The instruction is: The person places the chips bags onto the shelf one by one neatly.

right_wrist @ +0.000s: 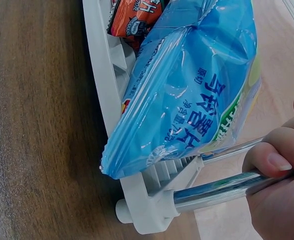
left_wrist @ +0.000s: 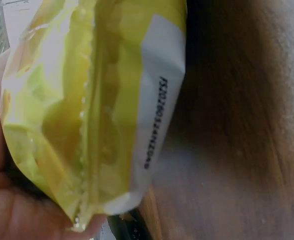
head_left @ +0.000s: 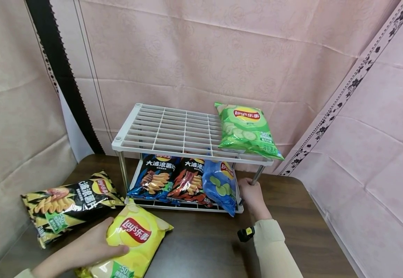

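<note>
My left hand (head_left: 93,243) grips a yellow bag of potato chips (head_left: 136,235) by its side, at the front left of the table. In the left wrist view the bag's (left_wrist: 112,110) bottom seam faces the camera. My right hand (head_left: 253,195) is wrapped round a metal post of the white two-tier rack (head_left: 173,127); the right wrist view shows fingers curled on that post (right_wrist: 212,192). A green chip bag (head_left: 244,129) lies on the top shelf at the right. On the lower shelf lean a dark blue bag (head_left: 154,175), a red-and-black bag (head_left: 191,179) and a light blue bag (head_left: 220,183).
A black-and-gold chip bag (head_left: 72,202) lies on the wooden table (head_left: 194,243), left of the rack. Pink cloth (head_left: 201,50) hangs behind and at both sides. A black strap with a small yellow-marked device (head_left: 245,234) is at my right wrist.
</note>
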`<state>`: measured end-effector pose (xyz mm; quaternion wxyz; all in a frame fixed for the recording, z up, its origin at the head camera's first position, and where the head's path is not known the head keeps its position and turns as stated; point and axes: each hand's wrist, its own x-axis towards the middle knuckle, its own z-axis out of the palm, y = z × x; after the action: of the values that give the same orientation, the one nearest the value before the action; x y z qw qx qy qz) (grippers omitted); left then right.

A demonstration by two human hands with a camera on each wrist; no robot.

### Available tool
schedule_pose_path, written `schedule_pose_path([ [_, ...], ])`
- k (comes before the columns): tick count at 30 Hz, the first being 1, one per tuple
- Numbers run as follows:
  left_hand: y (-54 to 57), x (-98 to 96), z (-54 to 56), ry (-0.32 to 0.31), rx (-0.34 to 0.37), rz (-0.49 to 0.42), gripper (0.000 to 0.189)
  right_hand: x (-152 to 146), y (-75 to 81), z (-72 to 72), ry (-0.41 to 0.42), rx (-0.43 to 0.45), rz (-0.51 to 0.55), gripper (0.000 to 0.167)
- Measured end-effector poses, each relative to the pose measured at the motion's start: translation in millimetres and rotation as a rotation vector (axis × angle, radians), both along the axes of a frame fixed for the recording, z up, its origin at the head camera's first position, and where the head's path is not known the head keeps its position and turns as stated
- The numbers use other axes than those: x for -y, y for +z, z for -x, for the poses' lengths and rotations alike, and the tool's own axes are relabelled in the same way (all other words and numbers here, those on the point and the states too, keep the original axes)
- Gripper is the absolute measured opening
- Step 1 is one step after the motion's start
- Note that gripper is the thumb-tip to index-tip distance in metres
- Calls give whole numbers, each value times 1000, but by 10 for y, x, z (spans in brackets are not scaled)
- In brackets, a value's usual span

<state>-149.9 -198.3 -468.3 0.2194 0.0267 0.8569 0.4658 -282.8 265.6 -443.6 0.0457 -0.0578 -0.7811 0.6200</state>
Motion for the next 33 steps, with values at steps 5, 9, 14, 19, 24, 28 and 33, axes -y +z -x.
schedule_pose_path([
  [5, -3, -15, -1, -49, -29, -9, 89, 2, -6, -2, -1, -8, 2, 32],
  [9, 22, -37, -8, -81, -43, -60, 86, 8, -17, -4, -14, -18, 12, 32],
  [14, 78, -79, -3, -84, -61, -59, 92, 11, -26, -9, -18, -32, 23, 33],
  [19, 190, -146, -19, -92, -88, -103, 91, 10, -22, -9, -11, -36, 33, 34],
  [24, 342, -222, -59, -102, -76, -201, 92, 9, -35, -10, -13, -34, 31, 34],
  [28, 503, -311, -92, -71, -66, -249, 98, 11, -37, -15, -5, -30, 44, 34],
  [33, 749, -486, -133, 36, -132, -287, 93, 10, -24, -13, -10, -23, 24, 34],
])
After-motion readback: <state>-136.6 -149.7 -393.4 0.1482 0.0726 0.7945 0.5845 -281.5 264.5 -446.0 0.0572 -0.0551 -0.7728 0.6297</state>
